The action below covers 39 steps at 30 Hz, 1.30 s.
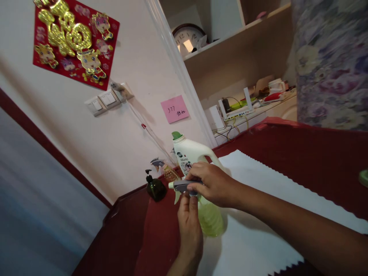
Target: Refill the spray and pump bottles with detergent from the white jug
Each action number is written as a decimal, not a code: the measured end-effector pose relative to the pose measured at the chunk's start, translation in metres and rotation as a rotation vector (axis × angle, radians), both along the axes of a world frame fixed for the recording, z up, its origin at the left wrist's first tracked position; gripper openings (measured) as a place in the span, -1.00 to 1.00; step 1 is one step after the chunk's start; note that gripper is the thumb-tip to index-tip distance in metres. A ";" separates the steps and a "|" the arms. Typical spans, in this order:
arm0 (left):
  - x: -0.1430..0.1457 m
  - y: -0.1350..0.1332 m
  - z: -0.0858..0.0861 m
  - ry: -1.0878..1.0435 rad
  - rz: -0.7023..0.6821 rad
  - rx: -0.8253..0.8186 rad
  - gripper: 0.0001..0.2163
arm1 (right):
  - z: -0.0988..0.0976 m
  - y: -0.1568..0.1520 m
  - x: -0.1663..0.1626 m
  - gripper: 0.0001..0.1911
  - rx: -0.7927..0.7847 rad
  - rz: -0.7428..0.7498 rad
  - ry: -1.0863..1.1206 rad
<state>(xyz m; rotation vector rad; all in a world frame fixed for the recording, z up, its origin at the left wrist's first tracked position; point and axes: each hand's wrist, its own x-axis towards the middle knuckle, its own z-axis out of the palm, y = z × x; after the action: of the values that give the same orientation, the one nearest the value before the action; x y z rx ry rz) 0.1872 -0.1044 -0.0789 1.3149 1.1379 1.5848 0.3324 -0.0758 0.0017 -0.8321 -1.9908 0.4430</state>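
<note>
- I see the trigger spray bottle (211, 220) on the paper sheet (244, 245), itself on the table (161, 234).
- Behind it: the handled jug (195, 149).
- Left of the jug: a second spray bottle (170, 173), then the pump bottle (156, 189).
- To my right, beyond the table: the router (238, 113), below the shelf (224, 40) bearing the clock (184, 36).

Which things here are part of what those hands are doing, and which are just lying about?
In the job:
- spray bottle, with the left hand and right hand at its top
- white jug close behind, possibly

Just lying about, it seems:
- dark pump bottle
- amber spray bottle
- clock
- pink note
</note>
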 end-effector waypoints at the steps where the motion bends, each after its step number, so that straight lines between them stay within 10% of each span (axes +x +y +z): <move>1: -0.001 -0.001 0.000 0.016 0.007 -0.021 -0.40 | 0.000 -0.001 0.000 -0.91 0.000 -0.011 -0.003; 39: -0.017 0.015 -0.012 -0.064 -0.138 -0.077 -0.50 | -0.005 0.002 -0.001 -0.94 0.007 -0.062 -0.024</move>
<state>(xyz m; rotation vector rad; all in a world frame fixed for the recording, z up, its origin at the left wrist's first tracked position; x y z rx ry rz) 0.1705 -0.0893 -0.0907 1.2556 1.0362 1.4584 0.3318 -0.0742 -0.0032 -0.8958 -1.9815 0.3916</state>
